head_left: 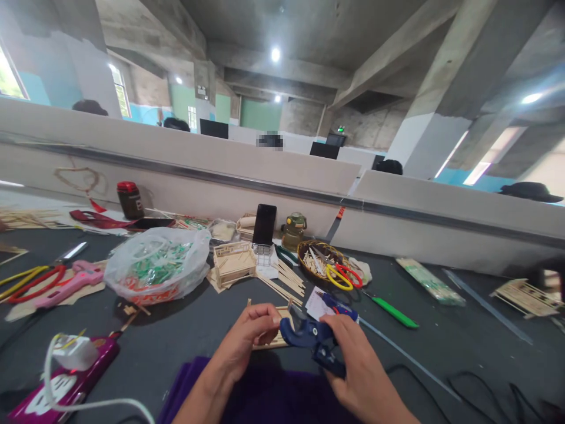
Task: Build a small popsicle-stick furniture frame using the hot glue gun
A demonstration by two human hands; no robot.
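In the middle foreground, my right hand (353, 359) is wrapped round a blue hand-held cutter (309, 334) like a pipe cutter. Its hooked jaw points left, and a grey blade shows above it. My left hand (249, 335) is closed in a pinch just left of the jaw; what its fingers hold, if anything, is too small to make out. Behind and beneath the fingers lies a small frame of wooden sticks (274, 343), partly hidden by my hands. A blue glue gun (339, 306) lies just beyond my right hand, partly covered by it.
A plastic bag (200, 259) of green and red scraps stands left. Farther back are a stick-built box (233, 263), a phone (265, 224) and a basket (304, 265) with scissors. A green knife (395, 312) lies right, a purple power strip (95, 368) front left. Cables cross the front right.
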